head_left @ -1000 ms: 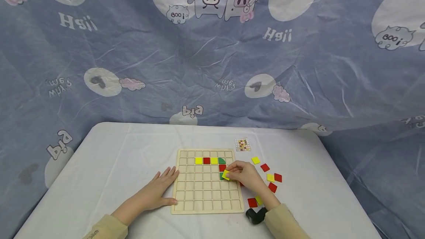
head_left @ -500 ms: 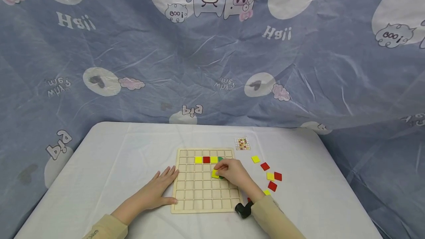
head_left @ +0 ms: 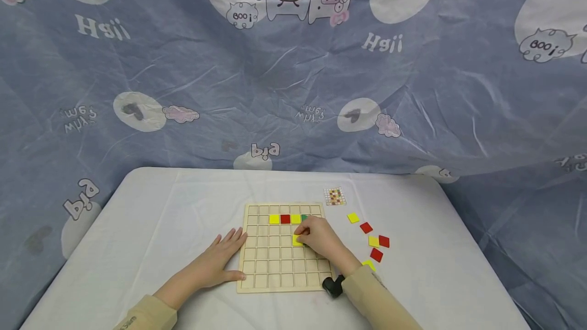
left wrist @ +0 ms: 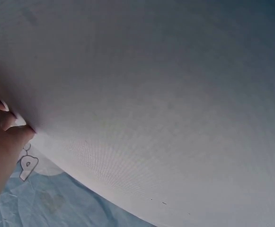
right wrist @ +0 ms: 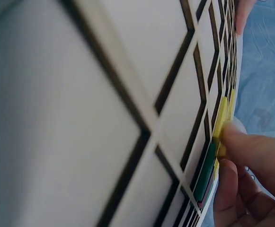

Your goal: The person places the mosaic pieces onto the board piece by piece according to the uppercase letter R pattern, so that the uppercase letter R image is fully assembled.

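A wooden grid board [head_left: 274,254] lies on the white table. My left hand [head_left: 215,263], fingers spread, rests along its left edge. Over the board's right part, my right hand [head_left: 322,241] holds a yellow square tile [head_left: 296,241] between thumb and fingers, at a cell. The right wrist view shows the thumb on this yellow tile [right wrist: 220,119], with a green tile [right wrist: 205,174] beside it. In the board's upper row sit a yellow tile [head_left: 274,219], a red tile [head_left: 285,219], another yellow tile [head_left: 295,219] and a partly covered green piece [head_left: 304,217]. My right hand hides nearby cells.
Loose tiles lie right of the board, among them a yellow one [head_left: 353,217] and a red one [head_left: 376,254]. A small pattern card [head_left: 335,196] lies behind them. A black object [head_left: 333,286] is by my right sleeve. A patterned blue cloth [head_left: 257,90] hangs behind the table.
My right hand has moved left with the yellow tile, from above the green tile to the cell left of it, and lowered it there. My left hand has stayed put.
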Demonstrator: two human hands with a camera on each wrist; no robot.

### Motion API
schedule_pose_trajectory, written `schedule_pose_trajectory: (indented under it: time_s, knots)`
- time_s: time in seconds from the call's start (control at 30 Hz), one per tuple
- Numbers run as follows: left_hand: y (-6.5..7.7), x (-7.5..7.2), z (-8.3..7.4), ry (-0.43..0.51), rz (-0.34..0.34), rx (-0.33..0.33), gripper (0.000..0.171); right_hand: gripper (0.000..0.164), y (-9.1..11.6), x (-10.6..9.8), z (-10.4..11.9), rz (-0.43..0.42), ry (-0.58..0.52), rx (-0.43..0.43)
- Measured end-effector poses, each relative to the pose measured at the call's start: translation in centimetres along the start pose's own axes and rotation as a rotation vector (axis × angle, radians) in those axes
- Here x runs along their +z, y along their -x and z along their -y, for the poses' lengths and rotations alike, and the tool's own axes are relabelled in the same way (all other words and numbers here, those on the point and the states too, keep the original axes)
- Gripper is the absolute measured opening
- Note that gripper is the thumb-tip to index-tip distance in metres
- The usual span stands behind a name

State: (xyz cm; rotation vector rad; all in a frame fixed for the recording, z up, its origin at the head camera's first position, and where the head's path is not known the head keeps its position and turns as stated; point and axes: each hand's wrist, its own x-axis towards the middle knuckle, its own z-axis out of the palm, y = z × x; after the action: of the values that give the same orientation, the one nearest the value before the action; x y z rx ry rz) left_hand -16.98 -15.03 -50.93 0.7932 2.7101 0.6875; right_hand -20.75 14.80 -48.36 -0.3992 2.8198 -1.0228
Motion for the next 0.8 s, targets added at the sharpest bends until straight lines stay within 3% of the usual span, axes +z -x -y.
schedule_pose_trajectory:
  time_s: [0.1,0.23,0.57,0.8]
  knots:
    - [0.0,0.0,0.0,0.000,0.002,-0.001,0.099,0.007,-0.1,0.1,0.0,0.004,0.020,-0.012]
    - [0.1,-0.1,0.0,-0.001,0.006,-0.002,0.099,0.005,0.0,-0.6,-0.2,0.004,-0.030,0.025]
    - [0.2,-0.4,-0.1,0.002,0.005,0.012,0.100,0.013,1.5,-4.0,-3.1,-0.059,-0.225,0.274]
    - [0.1,-0.2,0.0,-0.001,0.005,0.000,0.099,0.017,3.3,-4.8,-5.8,-0.076,-0.159,0.321]
